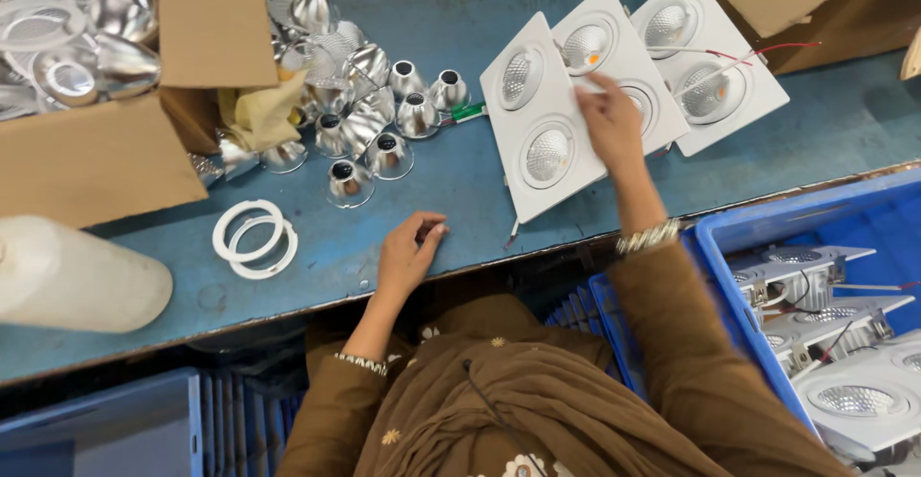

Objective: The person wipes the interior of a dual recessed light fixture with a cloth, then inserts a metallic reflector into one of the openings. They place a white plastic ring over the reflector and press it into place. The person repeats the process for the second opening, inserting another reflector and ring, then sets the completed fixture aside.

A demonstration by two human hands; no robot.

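Three white double-lamp light panels (539,122) lie side by side on a blue counter (422,26). The right hand (610,124) rests flat and open across the middle panel, fingers spread, gripping nothing. Near the counter's front edge, below the panels, the left hand (407,254) sits loosely curled; whether it holds anything cannot be told. Left of the panels stand shiny silver reflector cups (384,117), with two white rings (254,238) beside them.

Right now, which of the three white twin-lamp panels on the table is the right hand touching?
The middle panel: the right hand rests on its lower lamp opening. The nearest panel and the farthest panel, with red wires, lie untouched on either side.
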